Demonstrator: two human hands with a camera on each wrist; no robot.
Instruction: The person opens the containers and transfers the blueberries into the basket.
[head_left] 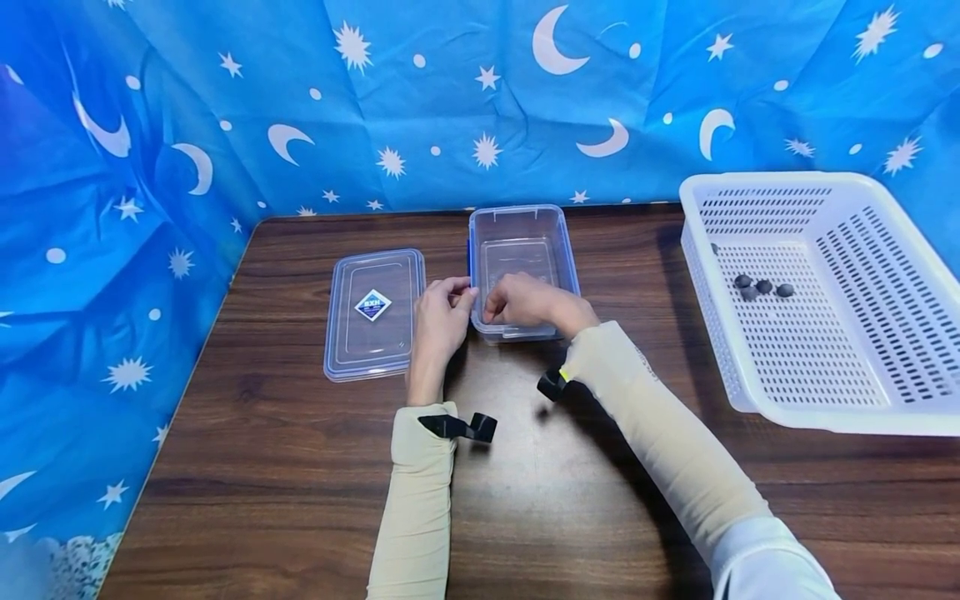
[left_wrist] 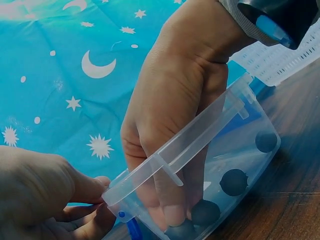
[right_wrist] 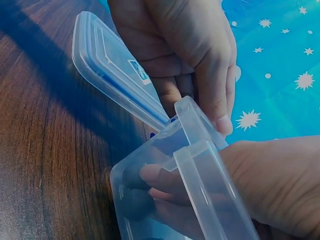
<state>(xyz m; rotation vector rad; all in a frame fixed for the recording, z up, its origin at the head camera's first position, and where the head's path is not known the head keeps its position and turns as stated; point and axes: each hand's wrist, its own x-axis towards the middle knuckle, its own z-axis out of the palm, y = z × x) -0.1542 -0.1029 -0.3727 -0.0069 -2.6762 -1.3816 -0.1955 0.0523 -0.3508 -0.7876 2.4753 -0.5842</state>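
A clear plastic food container with a blue-edged rim stands near the table's back edge. My left hand pinches its near left corner between thumb and curled fingers. Reaching down inside the container, my right hand has its fingertips at the floor. There they pinch a dark round blueberry, partly hidden by the fingers. Another blueberry lies close against the fingers, and further ones rest along the container's bottom in the left wrist view.
The container's clear lid, with a blue and white label, lies flat just left of my left hand. On the right stands a large white perforated basket holding several loose blueberries. A blue star-print cloth hangs behind the wooden table.
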